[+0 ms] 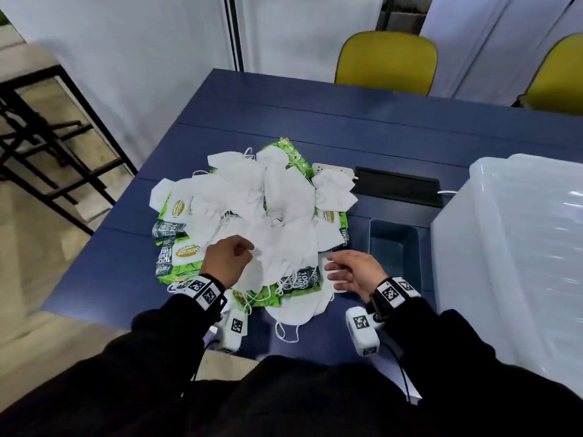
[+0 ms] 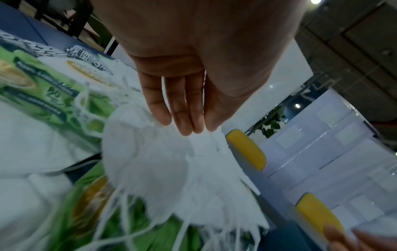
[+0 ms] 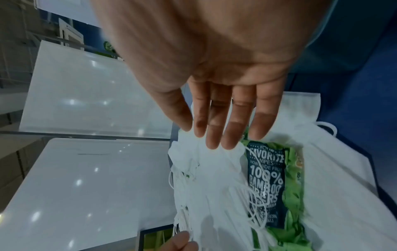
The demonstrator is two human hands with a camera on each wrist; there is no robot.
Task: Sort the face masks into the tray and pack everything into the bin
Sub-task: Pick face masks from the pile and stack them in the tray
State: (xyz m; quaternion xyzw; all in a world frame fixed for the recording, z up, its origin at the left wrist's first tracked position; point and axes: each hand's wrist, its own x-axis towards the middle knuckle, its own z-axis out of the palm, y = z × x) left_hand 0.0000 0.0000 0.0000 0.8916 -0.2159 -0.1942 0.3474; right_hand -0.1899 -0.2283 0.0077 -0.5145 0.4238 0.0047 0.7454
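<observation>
A heap of white face masks [image 1: 252,197] lies over green wipes packs [image 1: 179,257] in the middle of the blue table [image 1: 347,121]. My left hand [image 1: 228,258] pinches a bunch of white masks [image 2: 182,169] between thumb and fingertips, lifted a little off the pile, ear loops dangling. My right hand [image 1: 350,269] hovers beside that bunch with fingers [image 3: 227,129] straight and spread, holding nothing. The dark blue tray [image 1: 394,247] sits empty just right of the pile. The clear plastic bin [image 1: 511,247] stands at the table's right end.
A white power strip [image 1: 334,168] and a black cable hatch [image 1: 397,184] lie behind the pile. Two yellow chairs [image 1: 385,61] stand at the far side. A loose mask [image 1: 299,307] lies near the front edge. A black metal frame [image 1: 47,130] stands left.
</observation>
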